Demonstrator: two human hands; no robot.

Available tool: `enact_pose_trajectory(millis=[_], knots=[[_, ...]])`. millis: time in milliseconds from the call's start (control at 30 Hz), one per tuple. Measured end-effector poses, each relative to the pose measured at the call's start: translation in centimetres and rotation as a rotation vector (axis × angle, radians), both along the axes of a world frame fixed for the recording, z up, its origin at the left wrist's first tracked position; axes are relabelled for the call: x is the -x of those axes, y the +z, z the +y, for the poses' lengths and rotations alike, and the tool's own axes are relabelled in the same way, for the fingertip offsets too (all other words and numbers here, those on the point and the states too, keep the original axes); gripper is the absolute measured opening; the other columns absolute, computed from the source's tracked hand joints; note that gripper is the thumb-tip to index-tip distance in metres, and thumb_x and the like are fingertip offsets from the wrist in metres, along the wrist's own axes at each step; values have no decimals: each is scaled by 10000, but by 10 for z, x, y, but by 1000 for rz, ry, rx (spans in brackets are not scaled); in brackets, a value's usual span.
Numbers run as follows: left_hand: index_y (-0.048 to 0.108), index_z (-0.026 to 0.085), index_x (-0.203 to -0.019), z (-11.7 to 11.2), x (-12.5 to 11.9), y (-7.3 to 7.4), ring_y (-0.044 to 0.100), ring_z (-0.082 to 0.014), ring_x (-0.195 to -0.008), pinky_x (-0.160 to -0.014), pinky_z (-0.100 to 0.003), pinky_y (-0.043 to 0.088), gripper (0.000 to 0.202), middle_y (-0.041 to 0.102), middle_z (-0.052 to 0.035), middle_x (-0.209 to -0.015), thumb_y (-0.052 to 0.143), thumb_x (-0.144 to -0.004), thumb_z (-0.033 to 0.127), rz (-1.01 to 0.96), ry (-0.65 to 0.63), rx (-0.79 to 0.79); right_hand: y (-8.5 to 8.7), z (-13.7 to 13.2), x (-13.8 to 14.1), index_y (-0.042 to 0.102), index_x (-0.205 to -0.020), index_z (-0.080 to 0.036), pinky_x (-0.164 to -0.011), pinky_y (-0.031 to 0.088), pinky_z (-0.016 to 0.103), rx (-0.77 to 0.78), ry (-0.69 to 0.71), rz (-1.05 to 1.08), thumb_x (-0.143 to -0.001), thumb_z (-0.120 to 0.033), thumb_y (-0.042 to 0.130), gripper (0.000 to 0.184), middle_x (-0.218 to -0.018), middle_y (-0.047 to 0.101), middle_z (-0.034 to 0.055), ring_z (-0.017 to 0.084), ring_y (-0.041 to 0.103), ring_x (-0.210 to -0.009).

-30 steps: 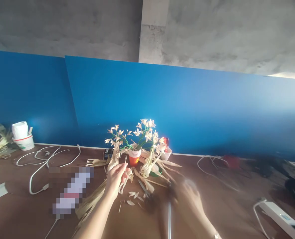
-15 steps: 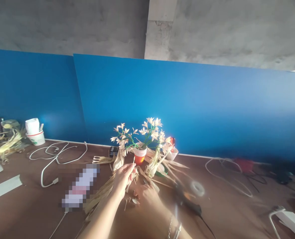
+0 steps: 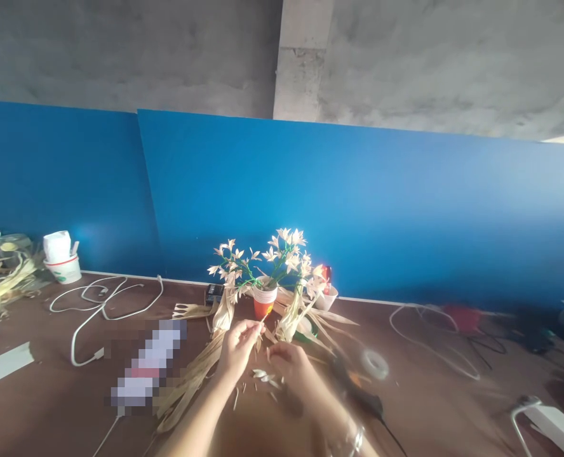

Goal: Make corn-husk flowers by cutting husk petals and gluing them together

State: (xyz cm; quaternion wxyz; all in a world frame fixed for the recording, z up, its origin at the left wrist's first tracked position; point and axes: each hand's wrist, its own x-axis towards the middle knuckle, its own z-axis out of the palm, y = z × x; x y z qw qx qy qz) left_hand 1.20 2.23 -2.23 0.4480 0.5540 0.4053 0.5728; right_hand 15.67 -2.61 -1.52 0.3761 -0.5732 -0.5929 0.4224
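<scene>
The left hand (image 3: pixel 237 348) pinches a thin stick (image 3: pixel 259 322) over the table (image 3: pixel 453 406). The right hand (image 3: pixel 289 363) is blurry, so I cannot tell its grip. A soft, steady pinch should stop the stick bending.

I get a washed, hazy view: pale glare spreads over the blue wall (image 3: pixel 358 190) from the far right. The near counter (image 3: pixel 48 412) sits dim. My right hand (image 3: pixel 291 367) smears with motion blur, and the right-side clutter (image 3: pixel 524 320) is soft.

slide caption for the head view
Left hand pinches a thin pale husk strip before an orange paper cup of cream husk flowers; right hand beside loose pale petals on the brown table.
</scene>
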Motion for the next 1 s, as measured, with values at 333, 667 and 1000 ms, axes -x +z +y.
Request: enact_pose_trajectory(millis=[333, 667, 1000], knots=[[705, 191, -828, -19, -9, -2, 670, -205, -867, -829, -323, 521, 268, 696, -65, -841, 560, -898, 406, 173, -7, -246, 11, -3, -7, 666, -748, -173, -539, 409, 253, 19, 59, 98, -838, -304, 464, 257, -654, 619, 25, 148, 554, -583], [696, 181, -767, 1, 7, 2, 664, -197, -703, -683, -289, 522, 316, 713, -44, -711, 670, -776, 495, -45, 251, -25, -5, 8, 15, 748, -883, -232, -757, 442, 291, -268, 302, -781, -709, -111, 566, 279, -915, 709, 46, 216, 612, -878], [697, 179, -769, 1, 8, 2, 677, -221, -714, -685, -302, 515, 354, 727, -61, -713, 660, -766, 531, -25, 290, 1, -17, 29, 35, 694, -760, -147, -903, 421, 402, -373, 346, -691, -687, -119, 594, 127, -912, 703, 112, 302, 572, -1018]])
